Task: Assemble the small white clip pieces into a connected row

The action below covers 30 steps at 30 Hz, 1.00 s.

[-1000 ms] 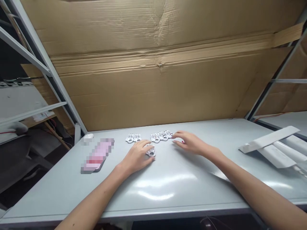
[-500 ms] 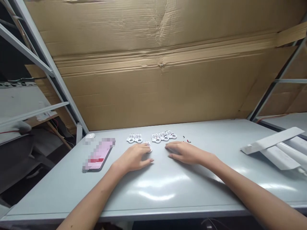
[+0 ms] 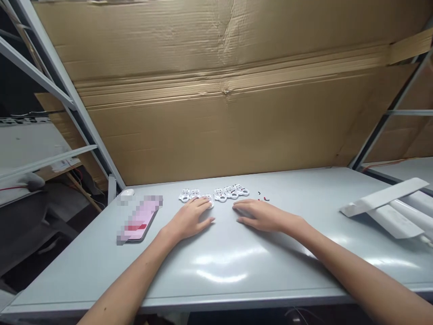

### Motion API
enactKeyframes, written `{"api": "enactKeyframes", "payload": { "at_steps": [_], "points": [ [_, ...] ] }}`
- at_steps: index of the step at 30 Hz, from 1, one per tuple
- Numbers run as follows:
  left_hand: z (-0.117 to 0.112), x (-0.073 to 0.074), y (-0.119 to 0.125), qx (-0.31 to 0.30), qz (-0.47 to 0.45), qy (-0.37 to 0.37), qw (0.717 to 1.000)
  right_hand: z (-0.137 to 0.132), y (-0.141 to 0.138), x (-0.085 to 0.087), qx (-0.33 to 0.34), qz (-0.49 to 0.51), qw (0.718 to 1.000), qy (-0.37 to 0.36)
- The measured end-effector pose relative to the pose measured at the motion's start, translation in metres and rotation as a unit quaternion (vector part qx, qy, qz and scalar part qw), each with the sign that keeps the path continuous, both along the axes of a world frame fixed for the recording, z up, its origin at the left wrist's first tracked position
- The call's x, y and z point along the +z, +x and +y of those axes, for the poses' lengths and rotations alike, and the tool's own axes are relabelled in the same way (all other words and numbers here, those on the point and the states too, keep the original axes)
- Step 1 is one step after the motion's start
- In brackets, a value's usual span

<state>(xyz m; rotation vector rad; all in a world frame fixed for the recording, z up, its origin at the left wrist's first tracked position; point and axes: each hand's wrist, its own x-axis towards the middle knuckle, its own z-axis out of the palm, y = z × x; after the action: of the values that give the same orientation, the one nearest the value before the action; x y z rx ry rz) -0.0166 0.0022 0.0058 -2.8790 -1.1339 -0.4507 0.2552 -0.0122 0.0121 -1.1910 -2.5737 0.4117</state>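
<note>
My left hand [image 3: 189, 220] lies over the table with its fingers stretched out and the thumb apart. Its fingertips touch a small white plastic part [image 3: 210, 202] with a ring-shaped end, partly hidden under them. Just beyond are two similar white parts, the outer one [image 3: 184, 195] to the left. Right of the touched part, three more lie in a slanting row, the middle white part [image 3: 231, 193] among them. My right hand [image 3: 260, 214] rests on the table, fingers extended and apart, holding nothing. Tiny dark and red bits [image 3: 266, 198] lie just past it.
A phone [image 3: 142, 219] with a pink, blurred screen lies on the grey table [image 3: 223, 257] at left. Behind it sits a small white object [image 3: 127, 193]. Long white pieces [image 3: 385, 198] are stacked at right. Cardboard [image 3: 216, 135] closes off the back, between metal frame posts.
My left hand has moved slightly forward, and the white part under its fingertips has slid away from me toward the other parts. My right hand has stayed in place.
</note>
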Motion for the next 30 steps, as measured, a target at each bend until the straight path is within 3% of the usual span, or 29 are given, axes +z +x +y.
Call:
{"api": "enactKeyframes", "payload": {
  "at_steps": [14,30],
  "points": [
    [0.005,-0.003,-0.005,0.054,0.081,-0.068,0.993,0.001,0.000,-0.002,0.022,-0.014,1.000,0.011],
    [0.007,-0.008,-0.004,0.085,0.048,-0.087,0.991,0.002,-0.001,-0.005,0.018,-0.012,1.000,0.020]
  ]
}}
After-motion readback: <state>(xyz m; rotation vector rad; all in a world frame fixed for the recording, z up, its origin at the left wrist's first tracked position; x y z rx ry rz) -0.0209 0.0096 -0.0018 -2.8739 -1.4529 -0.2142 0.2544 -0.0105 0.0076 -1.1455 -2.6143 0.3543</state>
